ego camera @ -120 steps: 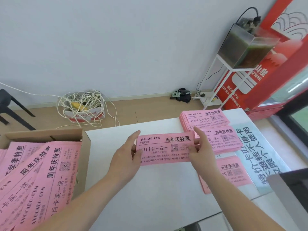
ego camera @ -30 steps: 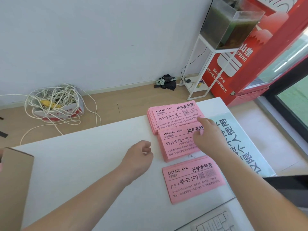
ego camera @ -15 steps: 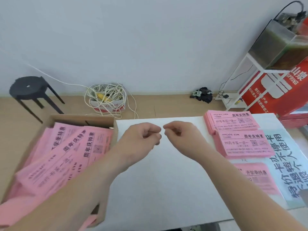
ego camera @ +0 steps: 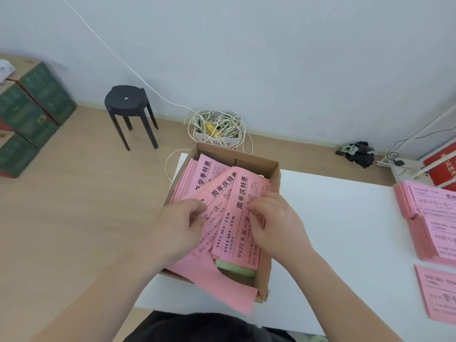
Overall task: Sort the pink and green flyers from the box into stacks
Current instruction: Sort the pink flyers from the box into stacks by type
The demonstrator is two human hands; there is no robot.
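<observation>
Looking down through the head camera, I see 1 cardboard box [ego camera: 256,160] at the left end of the white desk [ego camera: 333,230], with both hands inside it. The box is full of loose pink flyers [ego camera: 240,193], fanned over one another. Their long axes run roughly from me toward the far wall, some swung a little to the left, so the printed lines read sideways. 1 pink sheet hangs over the box's near edge toward me. Under the pink ones, in the near right corner of the box, 1 small pile of green flyers [ego camera: 234,266] shows only its near end.

My left hand [ego camera: 177,225] lies on the left part of the fan and my right hand [ego camera: 274,218] on the right part, the 2 close together but not touching. The fingers of both are bent down onto the paper. I cannot tell whether either one has a sheet pinched.

Well apart from the box, at the right edge of the desk, sit 3 pink stacks: far [ego camera: 429,201], middle [ego camera: 444,240] and near [ego camera: 439,290]. Their long axes run across the desk, left to right, and all 3 are cut off by the frame.

On the floor beyond stand 1 black stool [ego camera: 128,104] and 1 tangle of white cord [ego camera: 217,124].
</observation>
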